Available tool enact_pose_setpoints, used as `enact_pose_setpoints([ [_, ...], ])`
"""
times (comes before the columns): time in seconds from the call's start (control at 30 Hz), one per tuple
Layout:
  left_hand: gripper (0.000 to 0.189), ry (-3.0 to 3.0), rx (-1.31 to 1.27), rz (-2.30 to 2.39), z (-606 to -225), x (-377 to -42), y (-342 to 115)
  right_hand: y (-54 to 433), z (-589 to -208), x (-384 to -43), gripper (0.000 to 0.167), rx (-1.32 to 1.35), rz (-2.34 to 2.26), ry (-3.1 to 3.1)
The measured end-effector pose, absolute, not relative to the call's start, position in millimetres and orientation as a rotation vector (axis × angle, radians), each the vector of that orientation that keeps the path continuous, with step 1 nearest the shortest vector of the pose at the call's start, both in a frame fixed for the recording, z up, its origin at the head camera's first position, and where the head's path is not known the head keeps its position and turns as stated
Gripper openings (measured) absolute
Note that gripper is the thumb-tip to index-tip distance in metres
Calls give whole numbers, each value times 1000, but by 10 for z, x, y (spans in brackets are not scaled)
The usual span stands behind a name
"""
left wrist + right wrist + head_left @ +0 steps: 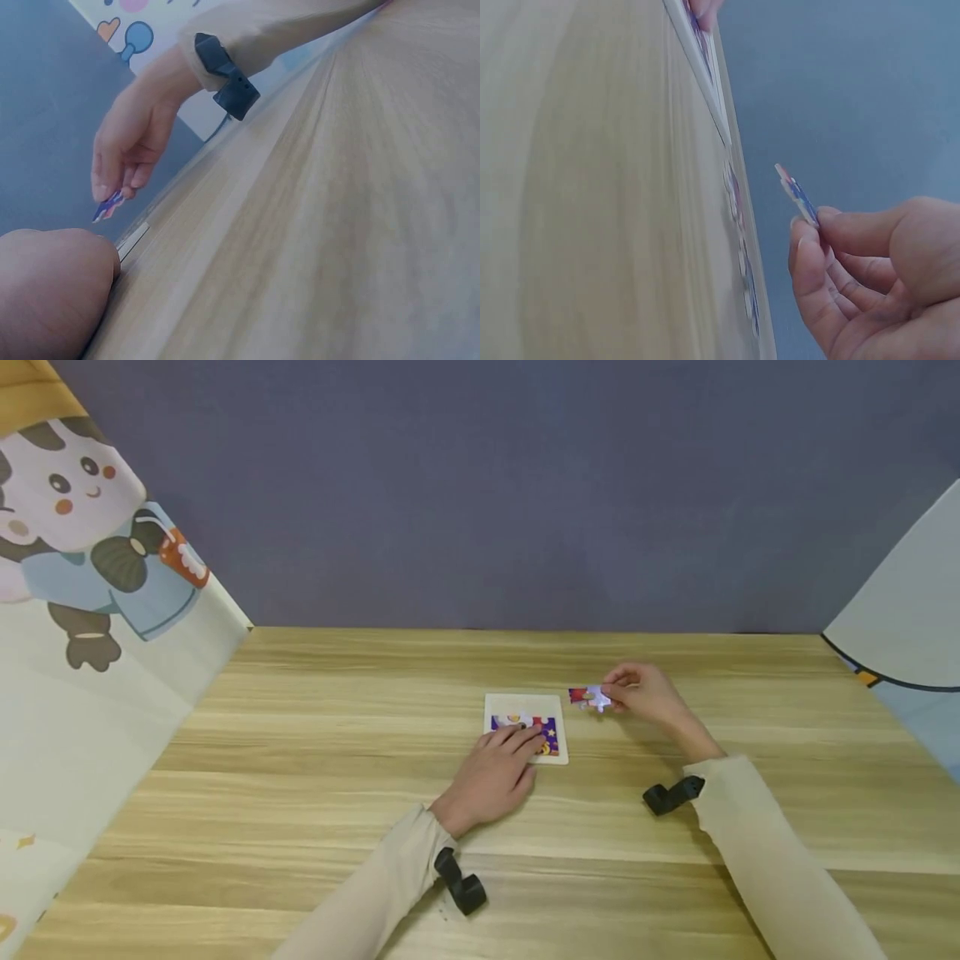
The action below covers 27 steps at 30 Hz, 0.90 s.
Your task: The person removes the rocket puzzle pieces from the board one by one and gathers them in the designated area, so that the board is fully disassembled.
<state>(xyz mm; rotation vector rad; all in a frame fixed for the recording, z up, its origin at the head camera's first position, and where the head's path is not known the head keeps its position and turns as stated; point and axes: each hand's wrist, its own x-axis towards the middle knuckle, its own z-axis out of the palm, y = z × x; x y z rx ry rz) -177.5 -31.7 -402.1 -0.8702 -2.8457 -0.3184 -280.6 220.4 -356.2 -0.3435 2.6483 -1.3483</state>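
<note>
A small jigsaw piece is pinched between the thumb and fingertips of my right hand, raised above the table in the right wrist view. My left hand rests with its fingers extended over a white-framed puzzle board. Purple, yellow and red puzzle pieces lie inside the frame, partly covered by those fingers. More loose jigsaw pieces lie on the table just right of the board, below the held piece. The held piece's picture is seen almost edge-on in the right wrist view.
The wooden table ends at a dark blue-grey partition. A cartoon-printed panel stands at the left, and a pale one at the right. Black wrist cameras are strapped at both sleeves.
</note>
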Motion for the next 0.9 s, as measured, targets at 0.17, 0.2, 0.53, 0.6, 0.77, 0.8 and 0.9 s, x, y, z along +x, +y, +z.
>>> enact_pose_setpoints([
  [0.17,47,-2850,-866,-316,-4022,-1784,-307,2332,-3558,-2812,23,-300,-1337,2659],
  [0.2,47,-2850,-864,-314,-4022,-1786,-305,2360,-3559,-2817,24,-295,-1337,2666],
  [0.53,47,-2864,-861,-307,-4041,-1818,-283,2631,-3563,-2839,25,-253,-1328,2713],
  [0.6,47,-2871,-858,-312,-4041,-1823,-278,2682,-3565,-2845,25,-239,-1327,2718],
  [0.77,47,-2876,-851,-319,-4034,-1830,-272,2783,-3578,-2875,27,-214,-1307,2730],
  [0.8,47,-2874,-850,-320,-4033,-1831,-272,2800,-3582,-2883,27,-208,-1301,2730],
  [0.9,47,-2865,-846,-317,-4034,-1835,-271,2847,-3598,-2910,29,-189,-1309,2717],
])
